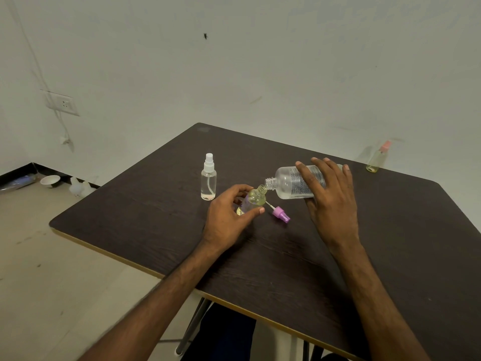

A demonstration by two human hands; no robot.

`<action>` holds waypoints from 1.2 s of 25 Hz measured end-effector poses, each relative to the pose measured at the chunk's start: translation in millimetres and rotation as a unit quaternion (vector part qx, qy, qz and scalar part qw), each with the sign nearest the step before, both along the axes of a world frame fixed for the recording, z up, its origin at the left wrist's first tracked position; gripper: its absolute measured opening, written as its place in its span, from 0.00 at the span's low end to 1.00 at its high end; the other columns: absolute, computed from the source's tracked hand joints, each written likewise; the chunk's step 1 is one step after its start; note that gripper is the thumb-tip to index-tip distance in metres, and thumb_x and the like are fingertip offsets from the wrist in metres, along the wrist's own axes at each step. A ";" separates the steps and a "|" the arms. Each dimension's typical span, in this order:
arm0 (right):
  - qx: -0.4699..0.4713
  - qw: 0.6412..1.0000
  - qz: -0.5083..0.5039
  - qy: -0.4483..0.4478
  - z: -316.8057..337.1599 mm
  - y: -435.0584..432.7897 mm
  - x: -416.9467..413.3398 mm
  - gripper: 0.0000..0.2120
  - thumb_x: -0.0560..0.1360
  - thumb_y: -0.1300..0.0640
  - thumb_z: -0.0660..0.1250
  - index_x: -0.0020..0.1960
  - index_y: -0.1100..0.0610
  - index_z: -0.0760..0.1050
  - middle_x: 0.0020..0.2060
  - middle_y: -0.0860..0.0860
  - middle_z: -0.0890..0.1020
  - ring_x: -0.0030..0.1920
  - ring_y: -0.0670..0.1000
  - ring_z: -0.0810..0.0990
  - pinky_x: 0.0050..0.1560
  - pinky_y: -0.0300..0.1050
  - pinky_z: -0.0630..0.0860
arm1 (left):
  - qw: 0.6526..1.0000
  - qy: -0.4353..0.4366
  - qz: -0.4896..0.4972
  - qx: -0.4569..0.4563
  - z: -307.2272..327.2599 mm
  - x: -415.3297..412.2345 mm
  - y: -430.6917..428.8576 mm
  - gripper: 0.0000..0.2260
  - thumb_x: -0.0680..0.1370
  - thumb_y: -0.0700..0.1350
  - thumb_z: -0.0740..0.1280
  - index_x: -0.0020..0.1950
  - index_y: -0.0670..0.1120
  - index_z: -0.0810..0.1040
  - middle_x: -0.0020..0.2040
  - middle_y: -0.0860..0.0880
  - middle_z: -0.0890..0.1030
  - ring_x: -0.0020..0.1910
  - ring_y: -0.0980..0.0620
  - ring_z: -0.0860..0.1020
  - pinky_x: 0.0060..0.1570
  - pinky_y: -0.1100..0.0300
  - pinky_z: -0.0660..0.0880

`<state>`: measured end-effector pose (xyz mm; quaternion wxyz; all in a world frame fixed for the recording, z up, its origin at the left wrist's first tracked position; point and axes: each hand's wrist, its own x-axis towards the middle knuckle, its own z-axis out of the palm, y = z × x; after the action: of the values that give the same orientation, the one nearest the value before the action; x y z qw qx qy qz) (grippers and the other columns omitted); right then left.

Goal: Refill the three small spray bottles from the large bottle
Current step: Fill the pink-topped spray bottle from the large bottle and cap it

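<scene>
Left hand (229, 214) and right hand (330, 194) are both occupied. On the worktop (260, 256), a white-capped spray bottle (208, 178) is stood leftmost. Next, an uncapped small bottle (256, 198) is gripped by the left hand, with a purple spray cap (281, 214) laid alongside. The large bottle (286, 183) is held tipped by the right hand. A pink-capped bottle (377, 158) is stood far right.

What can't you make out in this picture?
Head view only:
- Whether liquid flows from the large bottle into the purple bottle: any stream is too thin and clear.
- Purple bottle's label: covered by the left hand.
- Large bottle's print: too small, partly under the right hand.
- Pink bottle's fill level: far off and blurred.
</scene>
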<state>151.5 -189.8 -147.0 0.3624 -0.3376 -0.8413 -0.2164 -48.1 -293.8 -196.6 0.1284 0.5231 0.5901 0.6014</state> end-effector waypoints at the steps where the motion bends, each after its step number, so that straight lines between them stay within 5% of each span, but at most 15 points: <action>1: -0.001 1.000 0.000 -0.001 -0.3 0.1 0.1 0.39 0.68 0.66 0.76 0.75 0.53 0.66 0.69 0.61 0.71 0.72 0.61 0.66 0.75 0.60 0.54 | 1.000 0.000 0.001 0.001 0.4 0.1 -0.3 0.22 0.69 0.48 0.80 0.60 0.51 0.80 0.52 0.57 0.83 0.51 0.59 0.81 0.51 0.59 0.81; 22: -0.025 1.000 0.010 0.005 -3.8 1.5 -0.6 0.38 0.68 0.64 0.76 0.75 0.53 0.66 0.69 0.60 0.71 0.72 0.61 0.66 0.75 0.60 0.55 | 1.000 0.002 0.005 -0.004 0.8 0.4 -1.2 0.22 0.69 0.49 0.80 0.60 0.51 0.80 0.52 0.58 0.83 0.51 0.60 0.81 0.50 0.62 0.80; 30: -0.156 0.984 0.058 0.068 -16.9 4.2 -4.9 0.37 0.69 0.59 0.77 0.74 0.51 0.66 0.66 0.54 0.73 0.67 0.55 0.70 0.73 0.56 0.61 | 1.000 -0.012 0.010 -0.002 1.1 1.6 -1.8 0.22 0.70 0.51 0.79 0.62 0.50 0.79 0.54 0.58 0.83 0.52 0.61 0.82 0.50 0.63 0.80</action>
<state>146.6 -185.6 -163.9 0.3731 -0.3549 -0.8564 -0.0378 -46.6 -295.6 -195.5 0.1304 0.5100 0.5946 0.6077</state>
